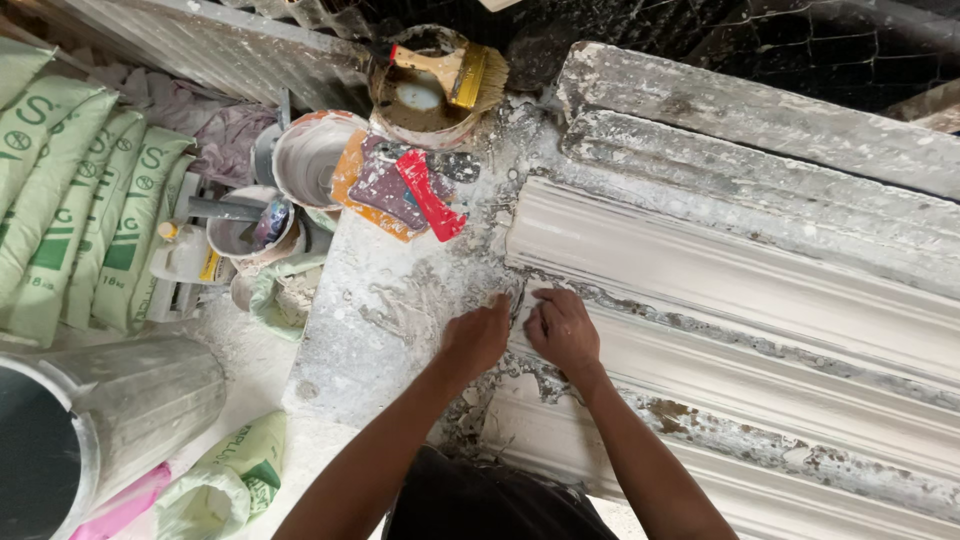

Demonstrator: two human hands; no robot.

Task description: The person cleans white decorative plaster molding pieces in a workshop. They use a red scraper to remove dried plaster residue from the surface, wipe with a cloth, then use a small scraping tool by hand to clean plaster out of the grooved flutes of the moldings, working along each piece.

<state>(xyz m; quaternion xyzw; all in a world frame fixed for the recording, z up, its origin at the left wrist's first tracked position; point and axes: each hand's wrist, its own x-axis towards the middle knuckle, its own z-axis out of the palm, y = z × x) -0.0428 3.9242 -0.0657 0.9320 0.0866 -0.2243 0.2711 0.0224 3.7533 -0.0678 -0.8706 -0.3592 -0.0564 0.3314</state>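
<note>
A: Here, both hands press on the end of a long white plaster moulding (720,290) lying on a plaster-spattered table (370,330). What are the fingers doing?

B: The left hand (478,335) is curled, fingertips down at the crusted end of the moulding; whether it pinches anything cannot be told. The right hand (562,325) lies just beside it, fingers bent and closed, knuckles up, resting on a smooth ridge of the cast with nothing gripped.

A: And the packages?

B: Well left of the fingers, a row of pale green sacks (75,215) with darker green panels leans upright. Below the left forearm, a light green bag (230,480) sits open and crumpled beside a grey metal drum (120,410).

A: Beyond the fingertips?

B: Flat flexible scrapers, one red (430,195), others orange and mauve, lie fanned on the table. Past them a plaster-caked bucket (420,100) carries a wooden-handled brush (455,72) with yellow bristles. To their left stands a white bowl (305,160), smeared.

A: Textures?

B: The moulding's ribs run smooth and stepped; grey, flaky crust clings along its edges.
</note>
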